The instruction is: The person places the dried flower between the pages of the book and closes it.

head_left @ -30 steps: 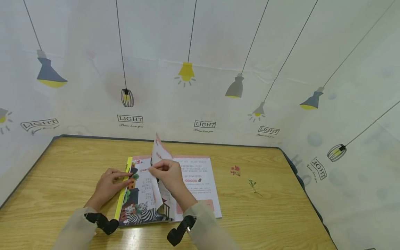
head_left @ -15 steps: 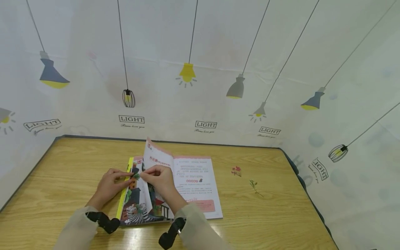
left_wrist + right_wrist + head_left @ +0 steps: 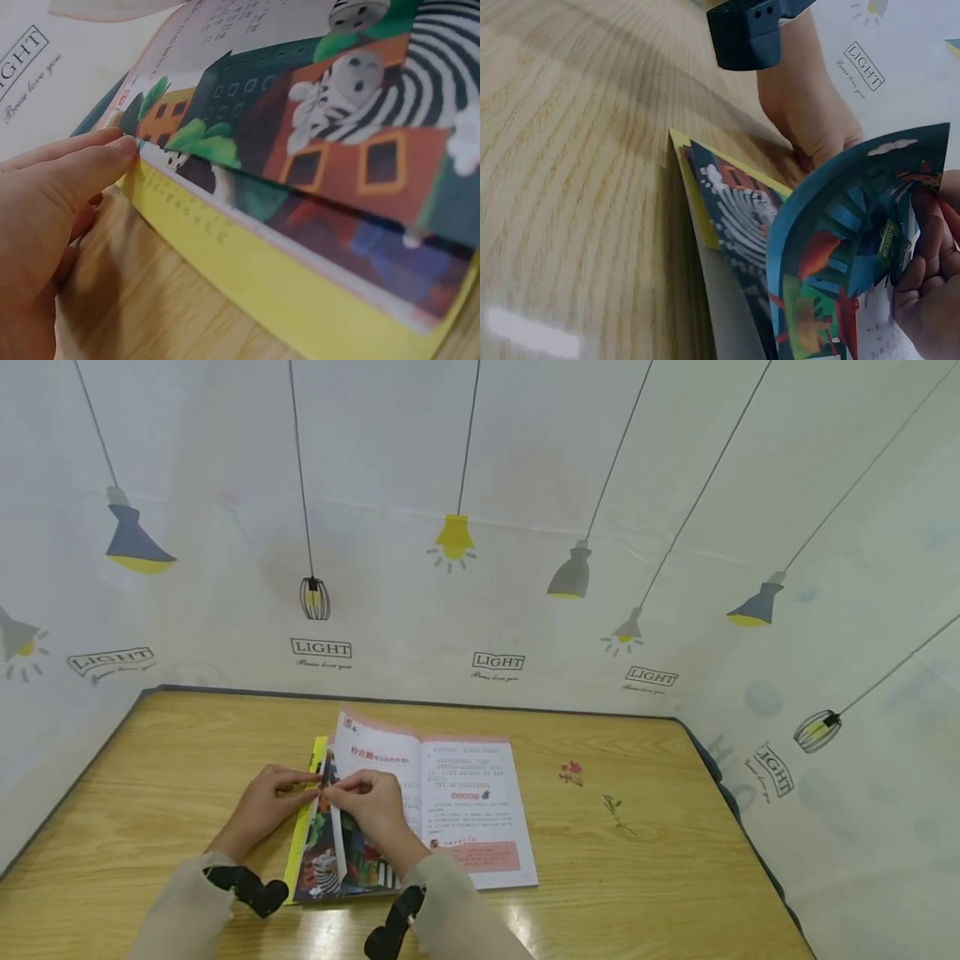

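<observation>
An illustrated children's book lies spread on the table, its yellow cover edge showing along the left side. My right hand pinches the left edge of a lifted page, which leans over the left half of the book. In the right wrist view that page curves upward, with my right hand at its edge. At the book's left border, my left hand holds the page edges between thumb and finger. Zebras and buildings fill the page beside my left hand in the left wrist view.
Right of the book, a pink pressed flower and a green leafy sprig lie on the wooden table. A cloth printed with lamps hangs behind the table. Each wrist carries a black camera.
My right hand has moved left and slightly down, carrying the page over from the middle toward the book's left edge. My left hand has stayed at that edge.
</observation>
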Available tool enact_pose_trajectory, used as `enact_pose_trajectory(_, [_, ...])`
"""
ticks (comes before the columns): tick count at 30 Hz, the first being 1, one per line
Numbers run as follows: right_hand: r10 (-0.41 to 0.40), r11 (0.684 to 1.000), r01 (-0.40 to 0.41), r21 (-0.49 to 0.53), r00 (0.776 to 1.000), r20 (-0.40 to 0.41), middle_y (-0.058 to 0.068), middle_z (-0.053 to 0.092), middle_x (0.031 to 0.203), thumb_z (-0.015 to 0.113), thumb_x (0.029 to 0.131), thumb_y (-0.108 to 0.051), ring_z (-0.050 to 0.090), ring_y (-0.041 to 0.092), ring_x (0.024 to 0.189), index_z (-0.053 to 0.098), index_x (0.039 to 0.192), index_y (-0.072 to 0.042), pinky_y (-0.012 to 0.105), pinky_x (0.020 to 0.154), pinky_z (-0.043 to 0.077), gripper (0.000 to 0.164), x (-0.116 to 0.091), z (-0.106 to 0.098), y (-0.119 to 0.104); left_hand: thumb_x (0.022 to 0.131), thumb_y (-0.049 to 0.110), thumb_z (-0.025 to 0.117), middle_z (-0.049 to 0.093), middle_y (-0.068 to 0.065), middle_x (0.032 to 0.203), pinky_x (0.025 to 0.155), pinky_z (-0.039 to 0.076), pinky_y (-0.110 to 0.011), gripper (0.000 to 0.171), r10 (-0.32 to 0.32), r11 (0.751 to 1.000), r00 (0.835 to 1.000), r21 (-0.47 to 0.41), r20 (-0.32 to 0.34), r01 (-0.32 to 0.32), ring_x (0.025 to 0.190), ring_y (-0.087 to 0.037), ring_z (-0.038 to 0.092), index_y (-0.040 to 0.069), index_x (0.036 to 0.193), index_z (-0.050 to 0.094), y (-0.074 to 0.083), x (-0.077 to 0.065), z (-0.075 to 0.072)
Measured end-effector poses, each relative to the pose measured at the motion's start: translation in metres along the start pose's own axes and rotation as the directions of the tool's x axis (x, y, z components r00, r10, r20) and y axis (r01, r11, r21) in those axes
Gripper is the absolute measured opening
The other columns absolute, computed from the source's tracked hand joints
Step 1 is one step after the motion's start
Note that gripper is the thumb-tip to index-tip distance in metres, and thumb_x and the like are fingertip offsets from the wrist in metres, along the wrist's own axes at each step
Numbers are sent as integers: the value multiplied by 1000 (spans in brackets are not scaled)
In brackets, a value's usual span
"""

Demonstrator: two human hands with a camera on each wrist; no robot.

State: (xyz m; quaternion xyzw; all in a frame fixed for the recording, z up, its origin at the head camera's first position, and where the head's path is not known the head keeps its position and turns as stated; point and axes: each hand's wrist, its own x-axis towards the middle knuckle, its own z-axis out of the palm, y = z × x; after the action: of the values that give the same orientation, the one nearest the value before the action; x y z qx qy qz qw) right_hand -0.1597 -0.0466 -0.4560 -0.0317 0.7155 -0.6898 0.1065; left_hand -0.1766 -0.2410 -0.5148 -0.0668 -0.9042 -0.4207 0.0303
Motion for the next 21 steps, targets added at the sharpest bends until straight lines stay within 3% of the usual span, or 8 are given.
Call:
enact_pose_trajectory(9, [28, 998, -30, -51, 999, -44, 1, 66, 63, 76, 76, -12, 59, 9, 58, 72, 71, -6, 22, 55, 44, 9, 5, 13, 14, 93, 25, 59, 53, -20, 115, 86, 41, -50, 37, -95, 990, 995, -107, 25, 97, 104, -34, 51, 1, 121, 61, 3, -4, -14])
enact_pose_trajectory(21, [-6, 977, -22, -213, 991, -131, -7, 58, 57, 77, 74, -12, 50, 3, 50, 69, 66, -11, 19, 46, 39, 12, 5, 31, 33, 94, 29, 57, 56, -21, 118, 83, 44, -49, 40, -104, 988, 995, -113, 9, 105, 101, -35, 55, 1, 122, 60, 20, -1, -25])
